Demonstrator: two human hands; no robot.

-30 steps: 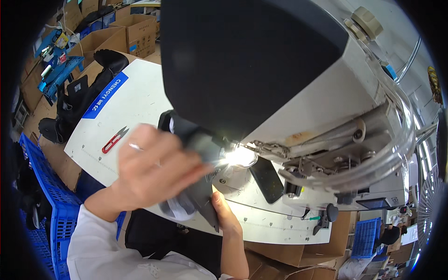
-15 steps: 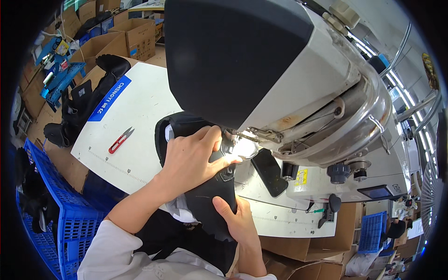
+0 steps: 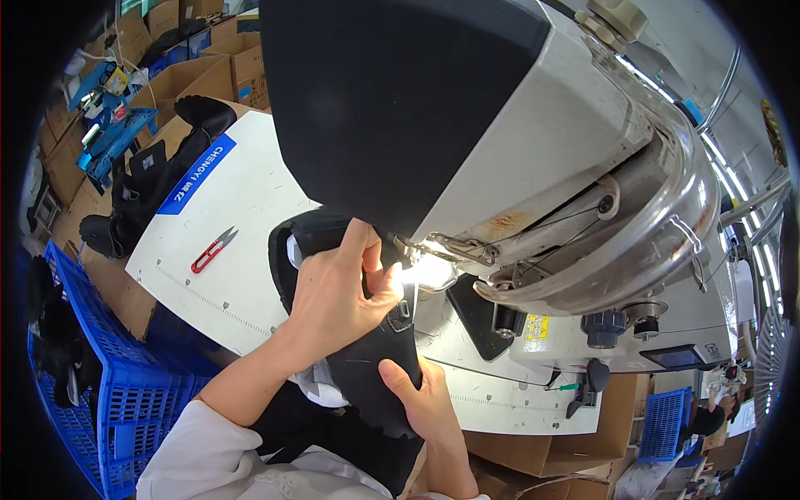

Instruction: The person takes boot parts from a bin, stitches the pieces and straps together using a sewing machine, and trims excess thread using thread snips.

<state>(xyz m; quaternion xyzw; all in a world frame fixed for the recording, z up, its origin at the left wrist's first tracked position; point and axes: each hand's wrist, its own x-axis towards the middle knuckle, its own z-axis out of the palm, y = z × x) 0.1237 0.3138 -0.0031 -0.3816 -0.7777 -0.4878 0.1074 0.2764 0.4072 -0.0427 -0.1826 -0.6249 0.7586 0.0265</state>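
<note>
A black boot [image 3: 367,371] with white stuffing [image 3: 321,387] lies under the head of a sewing machine [image 3: 500,167]. A small strap buckle [image 3: 403,312] sits on its upper part. Over the boot, close to the brightly lit needle area, my left hand [image 3: 333,292] has thumb and forefinger pinched together; glare hides what is between them. My right hand [image 3: 423,396] grips the boot's right edge lower down, thumb on top and fingers underneath.
Red thread snips [image 3: 214,250] lie on the white table [image 3: 250,179] to the left. A black phone [image 3: 482,321] rests beside the machine. Black boots [image 3: 137,196] stand past the table's left edge. A blue crate [image 3: 142,408] is at lower left, cardboard boxes [image 3: 542,450] at lower right.
My left thumb and forefinger have drawn back from the needle area and curled up into a pinch, showing more of the buckle. The right hand keeps its grip. The view has shifted slightly.
</note>
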